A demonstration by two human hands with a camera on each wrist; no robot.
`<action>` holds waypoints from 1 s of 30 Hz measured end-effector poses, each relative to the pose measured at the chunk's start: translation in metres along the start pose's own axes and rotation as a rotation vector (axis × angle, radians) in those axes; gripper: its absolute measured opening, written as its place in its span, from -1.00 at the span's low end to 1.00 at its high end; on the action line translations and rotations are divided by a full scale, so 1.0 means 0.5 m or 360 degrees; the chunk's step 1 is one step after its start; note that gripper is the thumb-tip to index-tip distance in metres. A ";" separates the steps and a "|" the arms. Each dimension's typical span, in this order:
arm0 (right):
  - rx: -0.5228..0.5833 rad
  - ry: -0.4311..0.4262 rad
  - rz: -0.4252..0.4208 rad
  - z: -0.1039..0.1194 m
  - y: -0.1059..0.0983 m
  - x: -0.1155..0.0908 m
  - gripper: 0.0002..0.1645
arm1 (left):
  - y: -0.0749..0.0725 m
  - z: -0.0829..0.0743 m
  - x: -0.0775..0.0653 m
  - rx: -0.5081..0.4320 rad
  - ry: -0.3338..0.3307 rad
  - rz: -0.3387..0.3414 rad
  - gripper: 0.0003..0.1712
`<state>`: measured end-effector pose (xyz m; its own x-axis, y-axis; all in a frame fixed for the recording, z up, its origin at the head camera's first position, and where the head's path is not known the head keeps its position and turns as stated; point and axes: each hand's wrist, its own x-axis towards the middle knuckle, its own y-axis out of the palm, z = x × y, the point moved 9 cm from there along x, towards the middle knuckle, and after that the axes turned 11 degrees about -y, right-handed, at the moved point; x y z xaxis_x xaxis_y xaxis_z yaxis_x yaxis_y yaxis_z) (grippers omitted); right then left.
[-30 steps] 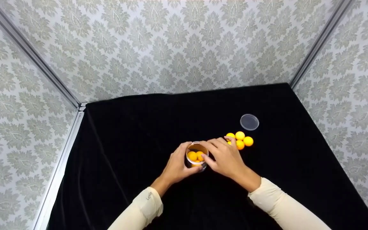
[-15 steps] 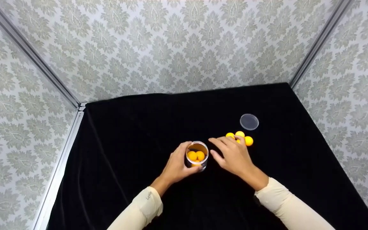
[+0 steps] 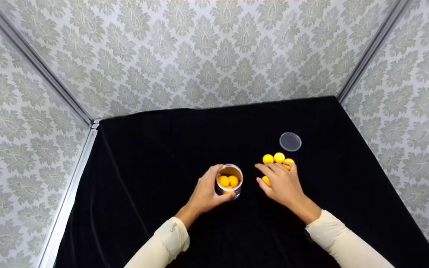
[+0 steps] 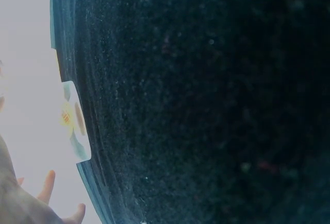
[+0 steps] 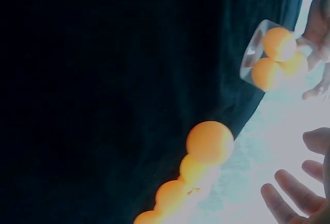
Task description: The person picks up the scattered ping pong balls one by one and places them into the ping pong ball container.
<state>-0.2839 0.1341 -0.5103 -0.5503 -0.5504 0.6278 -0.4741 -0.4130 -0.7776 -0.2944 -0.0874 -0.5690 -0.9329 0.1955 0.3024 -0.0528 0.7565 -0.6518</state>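
Note:
In the head view my left hand (image 3: 206,191) grips a clear round jar (image 3: 239,187) by its side. The jar stands without a lid, and orange table tennis balls (image 3: 223,181) lie inside. My right hand (image 3: 282,185) hovers over the loose balls to the right, fingers spread and slightly bent. One loose ball (image 3: 266,180) shows beside its thumb, partly hidden by the hand. Several more balls (image 3: 268,159) sit just beyond the fingers. From the right wrist, those fingers (image 5: 294,195) appear apart from the row of balls (image 5: 210,142), with the filled jar (image 5: 252,54) behind.
A clear round lid (image 3: 290,142) lies flat beyond the loose balls. Black cloth (image 3: 169,145) covers the table, which patterned walls (image 3: 207,56) enclose at the back and sides. The left wrist view is mostly dark cloth (image 4: 196,100) with a washed-out left edge.
My right hand has drawn back from the jar's mouth and moved right, over the loose balls. My left hand and the jar have stayed in place.

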 end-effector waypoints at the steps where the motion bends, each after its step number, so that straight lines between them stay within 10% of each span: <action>1: -0.0002 0.0002 0.0003 -0.002 0.002 -0.004 -0.49 | 0.000 0.000 0.000 0.0001 -0.0001 0.0001 0.06; 30: -0.0040 0.0113 0.0301 -0.049 0.072 -0.085 -0.48 | 0.001 -0.001 -0.001 0.0029 -0.0038 0.0030 0.08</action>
<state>-0.2945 0.1602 -0.5641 -0.6780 -0.5635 0.4719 -0.3741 -0.2881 -0.8815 -0.2937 -0.0870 -0.5690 -0.9419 0.1946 0.2738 -0.0416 0.7412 -0.6700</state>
